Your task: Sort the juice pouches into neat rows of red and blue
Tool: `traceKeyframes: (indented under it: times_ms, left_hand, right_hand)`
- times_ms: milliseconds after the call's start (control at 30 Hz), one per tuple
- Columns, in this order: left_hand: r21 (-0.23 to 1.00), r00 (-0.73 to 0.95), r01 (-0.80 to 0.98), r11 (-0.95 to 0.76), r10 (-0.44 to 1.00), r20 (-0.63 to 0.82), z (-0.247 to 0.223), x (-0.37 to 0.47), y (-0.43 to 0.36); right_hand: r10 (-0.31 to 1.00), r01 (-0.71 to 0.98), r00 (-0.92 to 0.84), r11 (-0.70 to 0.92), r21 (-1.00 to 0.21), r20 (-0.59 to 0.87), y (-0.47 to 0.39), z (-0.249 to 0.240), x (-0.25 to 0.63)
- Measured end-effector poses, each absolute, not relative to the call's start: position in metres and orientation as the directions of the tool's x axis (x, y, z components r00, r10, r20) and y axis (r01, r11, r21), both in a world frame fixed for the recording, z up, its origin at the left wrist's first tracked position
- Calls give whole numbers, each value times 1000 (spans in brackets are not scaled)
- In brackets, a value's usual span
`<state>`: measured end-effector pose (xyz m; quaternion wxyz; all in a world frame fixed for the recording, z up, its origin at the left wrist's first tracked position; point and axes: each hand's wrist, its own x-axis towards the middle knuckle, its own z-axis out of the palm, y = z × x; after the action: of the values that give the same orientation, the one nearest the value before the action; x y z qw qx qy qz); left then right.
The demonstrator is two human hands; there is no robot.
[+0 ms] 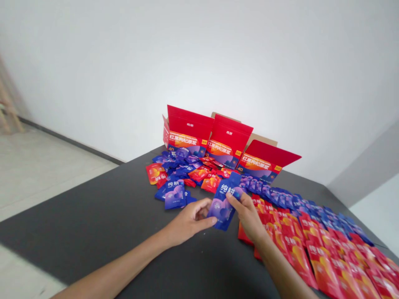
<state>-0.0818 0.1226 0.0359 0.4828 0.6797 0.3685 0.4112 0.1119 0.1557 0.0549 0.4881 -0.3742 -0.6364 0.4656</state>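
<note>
A blue pouch [222, 206] with purple circles and white lettering is held tilted above the dark table, between both hands. My left hand [197, 216] grips its lower left edge, thumb on the front. On its right side, my right hand [246, 209] pinches the pouch with the thumb over the print. Whether more than one pouch is in the grip, I cannot tell. Behind the hands lies a loose pile of blue pouches [175, 194] and red pouches [211, 182]. Overlapping rows of red pouches [297, 251] lie beside my right forearm.
Three open red boxes [188, 139] stand at the back of the black table [131, 207], near a white wall. Overlapping blue pouches [289, 200] run along the far right side. Pale floor shows at the left.
</note>
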Motion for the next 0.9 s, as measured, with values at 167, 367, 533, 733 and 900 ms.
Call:
traceKeyframes:
  times_ms: [167,367,533,733,900]
  left_hand:
    - [959,424,100,-267,883,201,37,-81,123]
    - [959,421,106,-262,886,195,34,-80,124]
    - [957,431,129,-261,883,183,34,-81,123]
    - [949,418,148,-278,887,195,35,-83,123]
    - [941,420,172,-291,886,197,38,-83,122]
  right_hand:
    - [980,332,-117,194,-923,164,221,58,155]
    - [993,718,-86,7,-696,-78,300,41,176]
    - [998,899,-22,-8,-437,-63,320,26,161]
    - [984,973,37,4,-232,175,299,18,144]
    - [971,969,-161,190,-159,176,263,-8,130]
